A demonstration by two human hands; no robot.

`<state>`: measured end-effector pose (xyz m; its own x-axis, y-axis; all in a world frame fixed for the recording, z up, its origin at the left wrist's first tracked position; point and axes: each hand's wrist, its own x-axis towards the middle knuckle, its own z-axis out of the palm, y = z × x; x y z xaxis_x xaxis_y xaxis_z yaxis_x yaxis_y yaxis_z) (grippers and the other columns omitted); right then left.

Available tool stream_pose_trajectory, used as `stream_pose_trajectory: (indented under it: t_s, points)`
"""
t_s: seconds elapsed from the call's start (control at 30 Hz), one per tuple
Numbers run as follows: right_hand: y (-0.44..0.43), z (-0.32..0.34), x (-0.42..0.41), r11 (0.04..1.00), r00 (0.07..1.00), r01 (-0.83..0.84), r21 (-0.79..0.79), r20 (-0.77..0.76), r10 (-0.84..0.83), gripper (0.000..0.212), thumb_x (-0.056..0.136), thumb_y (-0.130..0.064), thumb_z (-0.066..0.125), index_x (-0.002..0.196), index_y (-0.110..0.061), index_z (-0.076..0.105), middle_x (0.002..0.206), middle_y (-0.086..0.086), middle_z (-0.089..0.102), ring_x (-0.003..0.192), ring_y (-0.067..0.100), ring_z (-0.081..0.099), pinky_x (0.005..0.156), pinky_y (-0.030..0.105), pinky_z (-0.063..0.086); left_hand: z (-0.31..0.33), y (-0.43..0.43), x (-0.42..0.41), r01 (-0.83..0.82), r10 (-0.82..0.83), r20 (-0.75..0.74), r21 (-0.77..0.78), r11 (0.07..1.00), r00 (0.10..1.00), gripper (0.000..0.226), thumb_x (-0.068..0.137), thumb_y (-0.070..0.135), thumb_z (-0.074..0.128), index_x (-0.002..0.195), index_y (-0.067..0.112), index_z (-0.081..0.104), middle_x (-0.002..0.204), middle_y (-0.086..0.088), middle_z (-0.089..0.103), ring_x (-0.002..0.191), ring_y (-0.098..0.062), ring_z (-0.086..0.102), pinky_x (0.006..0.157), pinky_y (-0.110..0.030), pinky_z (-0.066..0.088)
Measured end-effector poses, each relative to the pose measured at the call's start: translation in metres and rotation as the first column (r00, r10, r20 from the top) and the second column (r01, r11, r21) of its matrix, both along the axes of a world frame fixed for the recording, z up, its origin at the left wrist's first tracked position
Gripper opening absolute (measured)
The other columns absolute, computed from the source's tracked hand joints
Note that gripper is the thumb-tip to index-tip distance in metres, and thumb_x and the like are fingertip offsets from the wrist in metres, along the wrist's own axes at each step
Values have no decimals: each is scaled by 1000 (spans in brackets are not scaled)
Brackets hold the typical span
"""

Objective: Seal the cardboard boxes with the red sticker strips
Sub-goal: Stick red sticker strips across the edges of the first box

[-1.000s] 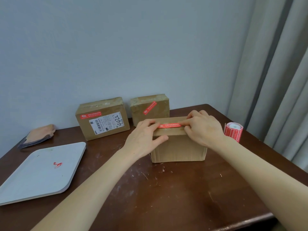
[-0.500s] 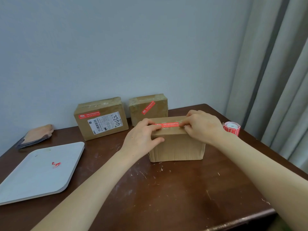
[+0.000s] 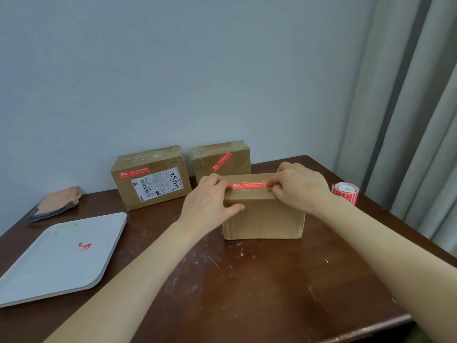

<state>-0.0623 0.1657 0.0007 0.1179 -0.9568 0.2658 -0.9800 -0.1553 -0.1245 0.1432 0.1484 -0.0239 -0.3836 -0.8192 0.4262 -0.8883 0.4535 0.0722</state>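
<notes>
A plain cardboard box stands mid-table with a red sticker strip lying across its top. My left hand wraps the box's left top corner, fingers on the strip's left end, thumb on the front face. My right hand presses the strip's right end with its fingertips. Behind stand two more boxes: a larger box with a shipping label and a red strip, and a smaller box with a diagonal red strip. A roll of red stickers sits to the right.
A white tray with a small red scrap lies at the left. A folded cloth rests at the far left by the wall. Grey curtains hang on the right. The table's front edge is near.
My hands have slid apart along the strip, uncovering more of its length. The box and the other things have stayed put.
</notes>
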Motion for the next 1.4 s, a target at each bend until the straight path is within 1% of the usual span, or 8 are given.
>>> stream_pose_trajectory:
  t_s: [0.1, 0.17, 0.33, 0.5, 0.63, 0.87, 1.23, 1.4]
  points:
    - [-1, -5, 8, 999, 999, -40, -25, -30, 39, 41, 98, -32, 33, 136, -38, 47, 128, -1, 47, 118, 22, 41, 89, 37, 42, 0, -4, -8, 14, -14, 63, 7, 1000, 998, 73, 78, 66, 54, 141, 35, 34, 134, 4, 41, 124, -15, 35, 89, -27, 42]
    - [-1, -11, 15, 999, 996, -48, -12, -76, 47, 43, 99, -33, 30, 140, -43, 39, 130, 1, 44, 119, 24, 40, 93, 37, 38, -5, -7, -12, 9, -12, 70, 31, 999, 998, 72, 77, 67, 54, 140, 37, 35, 133, 3, 40, 123, -16, 33, 88, -28, 43]
    - [-7, -7, 8, 1000, 999, -3, -3, -45, 3, 39, 99, -36, 32, 129, -34, 57, 125, 0, 49, 114, 21, 45, 90, 35, 41, -7, -12, -7, 4, -4, -11, 61, 998, 1000, 70, 78, 59, 61, 136, 23, 46, 130, 6, 43, 121, -13, 35, 93, -28, 43]
    - [-9, -3, 5, 999, 999, 8, 42, -44, -6, 37, 99, -35, 33, 123, -37, 61, 126, 0, 49, 115, 22, 44, 87, 35, 39, -4, -10, -6, 32, -28, -64, 72, 997, 998, 70, 79, 53, 64, 136, 17, 47, 133, 7, 44, 122, -12, 38, 98, -26, 37]
    - [-6, -4, 5, 1000, 1000, 0, 22, -31, 1, 37, 98, -30, 35, 120, -39, 62, 124, -1, 52, 114, 22, 46, 82, 33, 40, -5, -4, 1, 47, -41, -109, 50, 998, 993, 62, 82, 47, 64, 134, 17, 49, 133, 11, 44, 115, -9, 50, 89, -21, 41]
    - [-4, 1, 4, 999, 1000, -12, 51, -19, 13, 37, 100, -30, 35, 124, -46, 58, 131, -4, 51, 117, 19, 46, 80, 31, 38, -8, 2, 4, 61, -61, -101, -9, 998, 993, 48, 84, 43, 63, 129, 26, 55, 127, 10, 51, 105, -9, 55, 79, -20, 43]
    - [-5, 0, 6, 998, 999, -12, 62, 32, 10, 36, 98, -25, 39, 119, -41, 63, 129, -7, 52, 116, 18, 45, 81, 31, 38, -7, -3, 6, 44, -45, -75, -13, 999, 996, 48, 83, 44, 63, 125, 22, 57, 123, 10, 51, 112, -9, 47, 84, -20, 39]
    - [-9, -1, 5, 999, 1000, -1, 54, 5, 1, 36, 99, -26, 37, 124, -39, 60, 125, -2, 51, 114, 20, 45, 79, 30, 38, -6, -7, 5, 25, -25, -16, 4, 1000, 1000, 59, 81, 51, 62, 131, 24, 49, 127, 8, 45, 117, -11, 39, 89, -23, 42]
